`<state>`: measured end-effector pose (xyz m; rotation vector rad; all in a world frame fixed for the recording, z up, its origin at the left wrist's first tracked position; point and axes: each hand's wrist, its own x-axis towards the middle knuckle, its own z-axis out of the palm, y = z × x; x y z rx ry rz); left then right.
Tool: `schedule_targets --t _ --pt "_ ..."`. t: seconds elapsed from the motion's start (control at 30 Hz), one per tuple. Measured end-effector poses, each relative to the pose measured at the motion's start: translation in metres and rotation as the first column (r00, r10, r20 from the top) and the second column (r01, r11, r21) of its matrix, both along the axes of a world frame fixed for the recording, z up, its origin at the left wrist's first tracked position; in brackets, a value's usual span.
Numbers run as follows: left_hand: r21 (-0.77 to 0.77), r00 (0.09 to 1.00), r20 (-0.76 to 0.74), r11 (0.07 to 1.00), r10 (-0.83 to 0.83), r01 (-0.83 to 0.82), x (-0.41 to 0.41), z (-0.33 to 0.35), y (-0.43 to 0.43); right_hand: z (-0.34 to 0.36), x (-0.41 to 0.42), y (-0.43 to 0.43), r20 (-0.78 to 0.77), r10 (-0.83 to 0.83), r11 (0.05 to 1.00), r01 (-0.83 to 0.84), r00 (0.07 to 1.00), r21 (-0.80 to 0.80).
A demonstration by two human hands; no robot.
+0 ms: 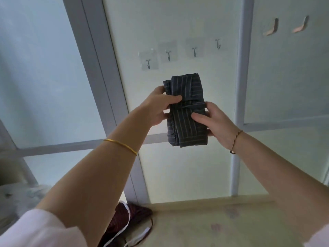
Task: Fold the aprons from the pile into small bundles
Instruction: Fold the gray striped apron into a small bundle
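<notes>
A dark grey striped apron (186, 122) is folded into a narrow upright bundle, with its strap wrapped across the middle. I hold it up in the air in front of the wall. My left hand (160, 106) grips the bundle's left edge, thumb on the front near the strap. My right hand (212, 120) grips the right edge, thumb pressed on the front below the strap. A dark red striped apron (131, 216) with white ties lies crumpled on the surface below, partly hidden by my left arm.
Several small metal hooks (194, 51) are stuck on the pale wall behind the bundle, and two wooden hooks (300, 27) sit further right. A light patterned surface (213, 227) spreads below. A grey frame with frosted panels (99, 68) stands at the left.
</notes>
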<state>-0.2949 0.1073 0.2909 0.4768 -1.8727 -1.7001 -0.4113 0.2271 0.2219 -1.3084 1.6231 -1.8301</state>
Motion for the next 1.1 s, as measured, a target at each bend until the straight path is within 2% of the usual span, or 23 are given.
schedule_targets --t 0.1,0.27,0.43,0.57,0.67,0.83,0.93,1.1 --pt "0.009 0.994 -0.087 0.998 0.066 -0.066 0.004 0.011 -0.019 0.024 0.000 -0.022 -0.094 -0.005 1.000 0.005 0.996 0.008" --pt "0.028 0.937 -0.240 0.967 0.253 -0.253 0.004 0.042 -0.063 0.069 0.006 -0.082 -0.235 -0.093 0.991 0.068 0.967 -0.112" --pt "-0.014 0.850 -0.274 0.882 0.450 -0.471 -0.012 0.060 -0.096 0.086 0.007 -0.138 -0.210 -0.158 0.977 0.121 0.965 -0.178" --pt "-0.098 0.792 -0.275 0.803 0.545 -0.587 -0.022 0.054 -0.107 0.076 0.005 -0.157 -0.187 -0.195 0.966 0.155 0.963 -0.208" --pt "-0.150 0.797 -0.269 0.794 0.541 -0.589 -0.024 0.040 -0.108 0.060 0.003 -0.156 -0.171 -0.192 0.967 0.157 0.966 -0.199" --pt "-0.117 0.859 -0.158 0.855 0.486 -0.506 -0.018 0.010 -0.108 0.031 0.000 -0.148 -0.151 -0.161 0.985 0.151 0.975 -0.079" --pt "-0.090 0.860 -0.161 0.861 0.483 -0.500 -0.016 0.001 -0.108 0.026 0.001 -0.144 -0.172 -0.153 0.988 0.147 0.973 -0.046" --pt "-0.149 0.858 -0.114 0.845 0.501 -0.513 0.001 -0.016 -0.098 0.012 0.009 -0.135 -0.187 -0.220 0.972 0.231 0.957 0.040"
